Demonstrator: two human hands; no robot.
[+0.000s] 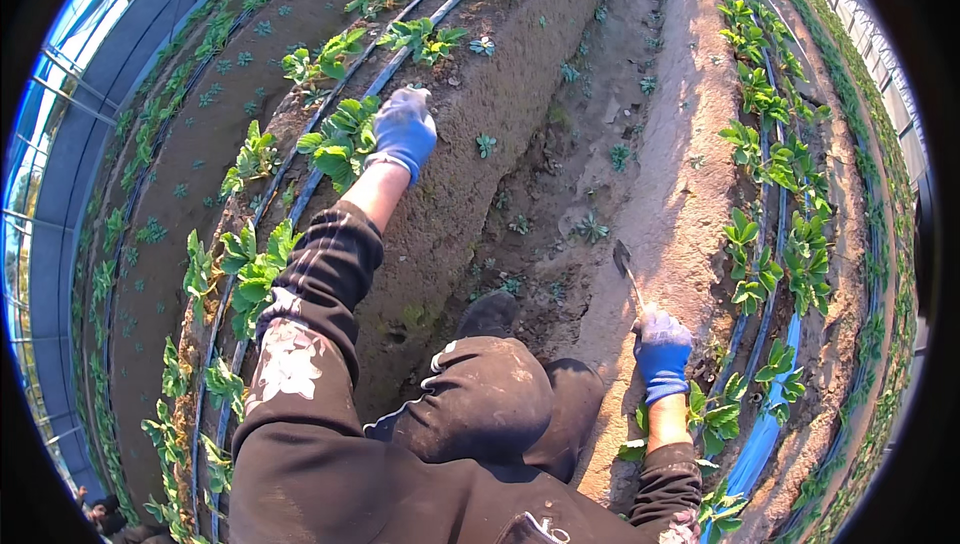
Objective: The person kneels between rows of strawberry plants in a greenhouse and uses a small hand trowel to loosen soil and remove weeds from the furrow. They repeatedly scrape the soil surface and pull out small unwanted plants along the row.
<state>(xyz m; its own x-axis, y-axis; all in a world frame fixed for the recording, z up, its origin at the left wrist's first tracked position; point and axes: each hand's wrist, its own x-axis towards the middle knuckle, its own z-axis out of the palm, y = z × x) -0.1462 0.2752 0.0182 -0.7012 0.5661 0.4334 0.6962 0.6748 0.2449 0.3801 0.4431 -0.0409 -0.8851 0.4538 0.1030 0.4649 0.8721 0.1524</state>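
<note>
My left hand [405, 130], in a blue and grey work glove, is at the edge of the left raised bed beside a leafy strawberry plant [343, 140]. Its fingers curl away from view, so whether it grips anything is hidden. My right hand [663, 347], gloved the same way, holds a small hand hoe [625, 263] by its handle. The thin neck and dark blade point forward over the sloped side of the right bed [686, 214]. A small weed [486, 145] grows on the left bed's side, near my left hand.
Drip lines [405, 49] run between the strawberry plants on the beds. Several weeds, including one rosette [591, 228], dot the furrow where my knees [480, 394] are. Blue plastic film [765, 439] lies along the right bed. Another person [109, 518] shows at lower left.
</note>
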